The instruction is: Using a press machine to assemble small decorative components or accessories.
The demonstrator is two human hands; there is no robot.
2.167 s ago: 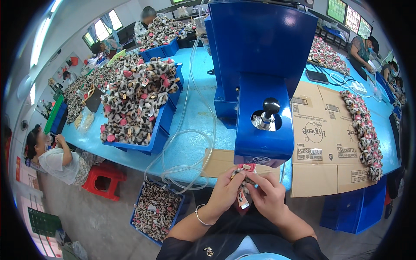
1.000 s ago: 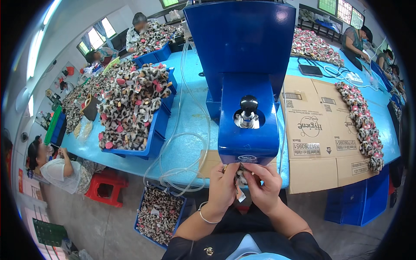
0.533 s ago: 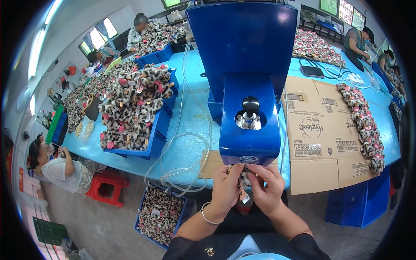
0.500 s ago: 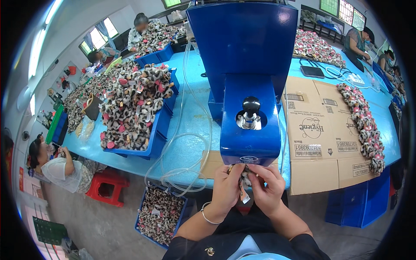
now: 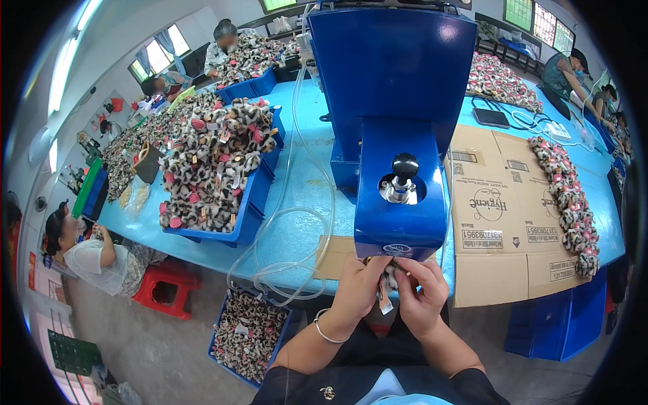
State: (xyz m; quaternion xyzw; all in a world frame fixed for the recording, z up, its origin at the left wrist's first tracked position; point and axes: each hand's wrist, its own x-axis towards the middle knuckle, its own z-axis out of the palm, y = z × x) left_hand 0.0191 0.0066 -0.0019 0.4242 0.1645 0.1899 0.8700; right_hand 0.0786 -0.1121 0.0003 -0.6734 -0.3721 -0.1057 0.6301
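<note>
Both of my hands are at the lower front of a blue machine (image 5: 398, 196) with a black ball knob on top. My left hand (image 5: 359, 287), with a bangle on the wrist, pinches a small spotted plush piece (image 5: 389, 278). On its other side my right hand (image 5: 422, 293) grips the same plush between thumb and fingers. A white tag with some orange hangs from the plush between the hands. The upper part of the plush goes out of sight under the machine's head.
A heaped blue bin (image 5: 253, 209) of spotted plush pieces stands left on the blue table (image 5: 307, 179). Clear tubing (image 5: 287, 291) loops beside the machine. Cardboard (image 5: 499, 263) at right bears a row of plush pieces (image 5: 567, 202). Another filled bin (image 5: 248, 334) is on the floor. Several people work around.
The view has shifted slightly, so the machine appears a little farther right. Both hands keep hold of the plush at the machine's front, with only slight finger movement.
</note>
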